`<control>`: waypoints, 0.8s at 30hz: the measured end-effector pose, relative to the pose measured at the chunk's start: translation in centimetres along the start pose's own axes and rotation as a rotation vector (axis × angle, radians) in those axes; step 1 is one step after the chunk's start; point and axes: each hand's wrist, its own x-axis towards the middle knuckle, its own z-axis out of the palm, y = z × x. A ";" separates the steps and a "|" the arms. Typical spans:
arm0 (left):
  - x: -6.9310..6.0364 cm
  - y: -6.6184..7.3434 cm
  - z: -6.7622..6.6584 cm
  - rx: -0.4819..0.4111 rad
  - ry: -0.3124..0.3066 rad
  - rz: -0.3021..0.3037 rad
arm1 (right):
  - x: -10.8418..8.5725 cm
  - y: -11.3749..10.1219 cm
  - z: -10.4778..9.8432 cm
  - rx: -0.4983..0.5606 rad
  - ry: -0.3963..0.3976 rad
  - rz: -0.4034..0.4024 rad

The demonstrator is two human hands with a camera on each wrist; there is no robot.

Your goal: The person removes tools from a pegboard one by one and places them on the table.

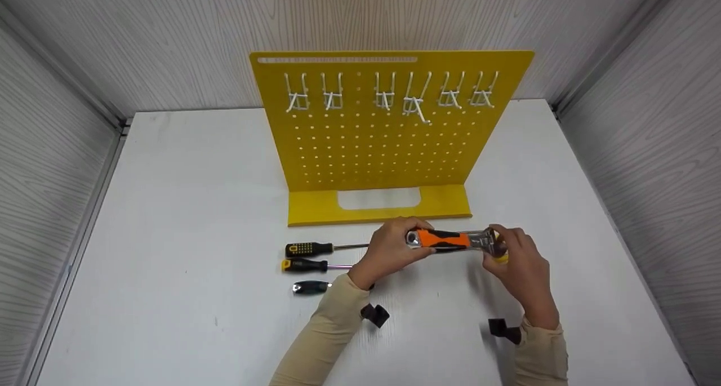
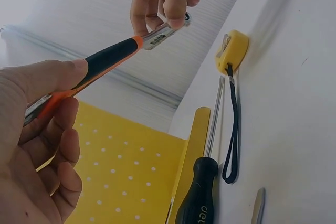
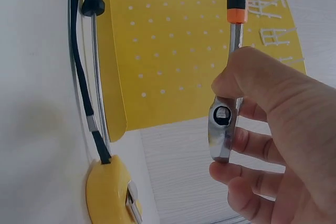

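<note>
An adjustable wrench (image 1: 445, 239) with an orange and black handle is held level above the table, in front of the pegboard. My left hand (image 1: 392, 245) pinches the handle's end between thumb and fingers. At the metal head, my right hand (image 1: 521, 262) grips with thumb and fingertips, as the right wrist view also shows. Below the wrench lies a yellow tape measure (image 2: 233, 51) with a black strap (image 2: 233, 135), mostly hidden in the head view. Three screwdrivers lie left of the hands: a black-and-yellow one (image 1: 308, 249), a yellow-ended one (image 1: 304, 265) and a dark green one (image 1: 311, 287).
A yellow pegboard (image 1: 377, 149) stands upright on its base (image 1: 312, 208) behind the hands. Several white hooks (image 1: 385, 100) stick out along its upper part. Pale wood-grained walls (image 1: 191, 36) enclose the white table (image 1: 186, 234) at the back and sides.
</note>
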 end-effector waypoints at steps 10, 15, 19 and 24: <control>-0.8 -0.2 1.0 0.164 -0.024 0.001 | -0.7 0.9 0.2 -0.053 0.016 -0.051; -1.0 -0.5 1.6 0.156 -0.031 -0.015 | -1.0 1.4 0.1 -0.051 0.018 -0.069; -1.1 -0.7 2.2 0.127 -0.052 -0.027 | -1.3 1.9 -0.2 -0.046 -0.015 -0.039; -1.3 -0.9 2.7 0.073 -0.075 -0.064 | -1.6 2.3 -0.1 -0.051 -0.045 -0.047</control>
